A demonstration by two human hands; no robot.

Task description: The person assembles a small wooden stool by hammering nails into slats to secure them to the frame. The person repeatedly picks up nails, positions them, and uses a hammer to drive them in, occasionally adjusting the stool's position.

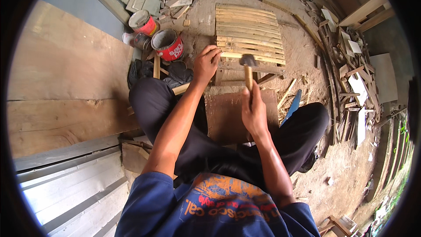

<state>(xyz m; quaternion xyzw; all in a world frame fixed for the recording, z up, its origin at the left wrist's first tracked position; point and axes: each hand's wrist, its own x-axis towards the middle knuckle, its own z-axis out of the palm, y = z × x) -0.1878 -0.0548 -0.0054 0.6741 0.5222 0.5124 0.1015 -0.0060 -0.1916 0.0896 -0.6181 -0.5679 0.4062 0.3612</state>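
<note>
My right hand [255, 109] is wrapped round the wooden handle of a hammer [249, 77]. Its dark head, slightly blurred, is in front of the near side of a slatted wooden frame [247, 24]. Pale narrow slats run across this frame in a row, left to right. At the left end of the nearest slat [232, 55], the fingers of my left hand [207, 64] are pinched together. Whether they grip only the slat or also something small, such as a nail, I cannot make out. A brown board [237, 116] lies between my knees.
Left of the frame stand a red bucket [169, 46] and a red paint can [143, 23]. A blue-bladed saw [292, 106] lies beside my right knee. Scrap wood [351, 92] is heaped along the right. A large wooden panel [70, 57] fills the left side.
</note>
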